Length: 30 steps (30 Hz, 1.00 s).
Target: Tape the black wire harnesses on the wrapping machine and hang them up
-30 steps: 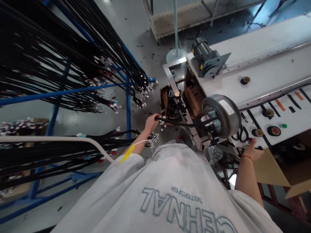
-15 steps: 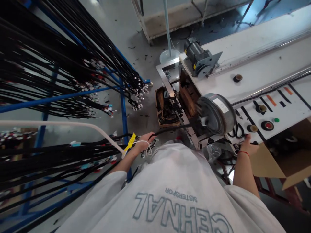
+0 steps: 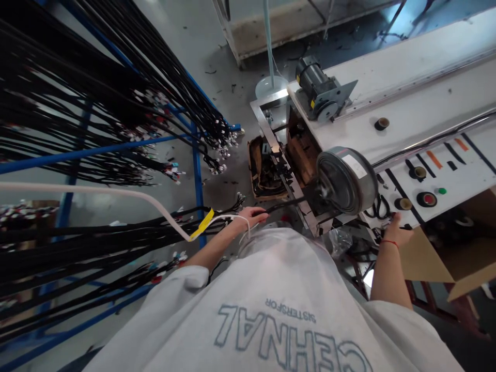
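My left hand (image 3: pixel 252 217) is closed round a black cable (image 3: pixel 284 205) that runs right toward the grey wheel (image 3: pixel 346 181) at the table's corner. A white cord (image 3: pixel 228 217) passes over my left wrist, near a yellow tag (image 3: pixel 202 224) on a pale tube (image 3: pixel 155 207). At the right, my right hand (image 3: pixel 397 231) rests on the edge of the white table, beside black-handled scissors (image 3: pixel 380 208) and a roll of tape (image 3: pixel 403 204). Its thumb points up, and the other fingers are partly hidden.
Black cable bundles (image 3: pixel 96 232) hang on a blue frame (image 3: pixel 197 175) at the left. A motor (image 3: pixel 314 80) stands on the white table (image 3: pixel 349 135). A box of scraps (image 3: pixel 267 170) lies below, and an open cardboard box (image 3: pixel 426 258) sits at the right.
My left hand has moved right along the cable toward the wheel, away from the hanging bundles. The pale tube and yellow tag have shifted slightly. My right hand has stayed in place.
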Each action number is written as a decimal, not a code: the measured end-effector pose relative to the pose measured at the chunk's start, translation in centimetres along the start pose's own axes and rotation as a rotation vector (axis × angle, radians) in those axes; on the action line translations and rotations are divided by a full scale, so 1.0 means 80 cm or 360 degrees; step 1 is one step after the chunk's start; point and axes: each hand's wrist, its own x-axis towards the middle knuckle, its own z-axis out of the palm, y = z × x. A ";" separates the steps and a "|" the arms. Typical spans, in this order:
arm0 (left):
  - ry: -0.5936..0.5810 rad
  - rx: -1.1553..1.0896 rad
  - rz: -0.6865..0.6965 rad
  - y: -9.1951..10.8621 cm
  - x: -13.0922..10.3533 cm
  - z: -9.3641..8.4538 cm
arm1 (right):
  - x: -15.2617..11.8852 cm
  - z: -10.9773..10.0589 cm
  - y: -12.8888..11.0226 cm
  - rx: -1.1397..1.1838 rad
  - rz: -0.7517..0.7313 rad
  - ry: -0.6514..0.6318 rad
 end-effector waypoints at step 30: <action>0.0015 0.0430 0.0478 0.091 0.085 0.097 | 0.008 0.009 0.012 0.0105 0.0042 0.0022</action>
